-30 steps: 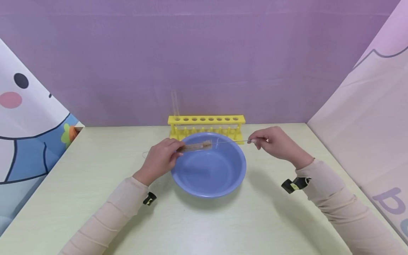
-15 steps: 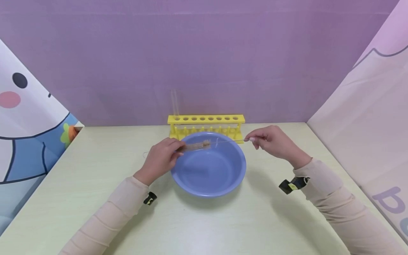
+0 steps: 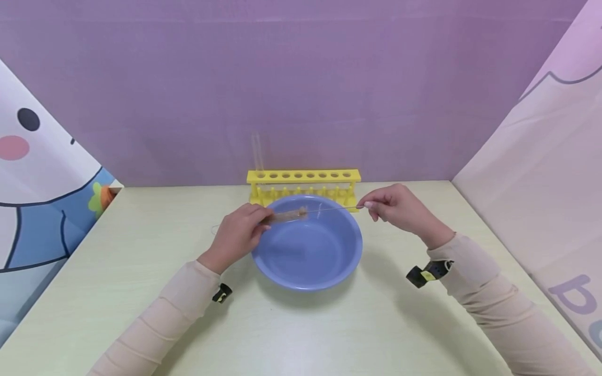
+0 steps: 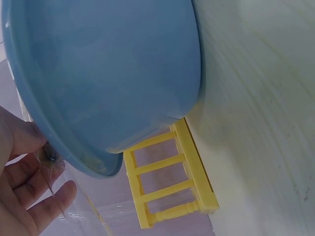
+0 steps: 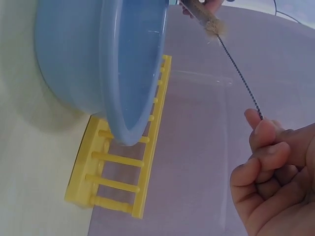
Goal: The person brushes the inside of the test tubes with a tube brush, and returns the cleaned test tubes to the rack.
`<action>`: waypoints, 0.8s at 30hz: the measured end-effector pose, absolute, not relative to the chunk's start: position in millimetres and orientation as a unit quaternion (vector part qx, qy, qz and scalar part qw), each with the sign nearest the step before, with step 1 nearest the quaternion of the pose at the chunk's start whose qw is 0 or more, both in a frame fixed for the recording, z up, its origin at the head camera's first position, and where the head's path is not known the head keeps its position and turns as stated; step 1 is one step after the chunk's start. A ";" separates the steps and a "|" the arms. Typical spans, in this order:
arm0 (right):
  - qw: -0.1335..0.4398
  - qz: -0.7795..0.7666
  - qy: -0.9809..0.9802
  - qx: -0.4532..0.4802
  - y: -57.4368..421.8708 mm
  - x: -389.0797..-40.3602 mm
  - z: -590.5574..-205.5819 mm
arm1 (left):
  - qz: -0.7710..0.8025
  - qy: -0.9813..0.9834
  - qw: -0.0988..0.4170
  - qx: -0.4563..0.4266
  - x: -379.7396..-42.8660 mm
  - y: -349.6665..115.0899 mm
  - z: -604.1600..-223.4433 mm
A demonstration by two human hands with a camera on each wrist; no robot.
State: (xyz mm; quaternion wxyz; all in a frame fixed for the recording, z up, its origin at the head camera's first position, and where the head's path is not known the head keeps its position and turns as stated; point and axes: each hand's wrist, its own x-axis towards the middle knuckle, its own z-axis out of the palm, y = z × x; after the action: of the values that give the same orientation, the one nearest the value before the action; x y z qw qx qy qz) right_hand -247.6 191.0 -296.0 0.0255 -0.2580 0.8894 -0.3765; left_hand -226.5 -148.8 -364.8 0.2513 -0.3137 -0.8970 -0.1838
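Over the back of a blue basin (image 3: 305, 256), my left hand (image 3: 237, 232) grips a clear test tube (image 3: 284, 216), lying nearly level with its mouth to the right. A test tube brush (image 5: 215, 27) sits inside, a tuft of tan bristles showing at the mouth. Its twisted wire stem (image 5: 240, 73) runs out to my right hand (image 3: 397, 211), which pinches it between thumb and fingertips to the right of the basin. Left of the left hand shows a thin wire loop (image 3: 213, 228). Bristles and a fine wire also appear by the left fingers in the left wrist view.
A yellow test tube rack (image 3: 303, 176) stands behind the basin, which hides part of its base. Upright in its left end is another clear tube (image 3: 257, 151). The pale table (image 3: 301, 334) meets a purple backdrop (image 3: 301, 94), with printed cloth panels on both sides.
My right hand has moved a little left toward the tube, taking the wire along. The bristle tuft at the mouth has shifted slightly left. My left hand stays nearly still.
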 end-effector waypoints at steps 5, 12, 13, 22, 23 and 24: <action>0.038 -0.375 0.892 -0.250 189.0 -248.9 -298.0 | -0.180 -0.898 0.253 -0.312 -227.3 -148.8 -366.7; 0.043 -0.365 0.899 -0.238 185.5 -249.0 -297.5 | -0.178 -0.897 0.256 -0.312 -227.1 -147.9 -365.5; 0.043 -0.362 0.901 -0.236 185.0 -249.0 -297.6 | -0.178 -0.898 0.256 -0.312 -227.2 -147.9 -365.4; 0.049 -0.363 0.899 -0.241 180.1 -248.6 -298.8 | -0.176 -0.900 0.255 -0.306 -227.0 -146.7 -364.7; 0.050 -0.365 0.898 -0.241 179.4 -248.5 -298.8 | -0.176 -0.901 0.254 -0.305 -227.2 -146.4 -364.8; 0.051 -0.366 0.897 -0.242 178.9 -248.4 -298.8 | -0.175 -0.902 0.253 -0.304 -227.3 -146.0 -365.0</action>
State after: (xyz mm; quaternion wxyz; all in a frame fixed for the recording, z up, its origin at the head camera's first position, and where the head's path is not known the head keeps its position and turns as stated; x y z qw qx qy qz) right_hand -248.4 178.9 -298.8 0.0507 -0.2416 0.8974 -0.3656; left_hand -227.3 -146.0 -365.0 0.2530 -0.3036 -0.9018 -0.1746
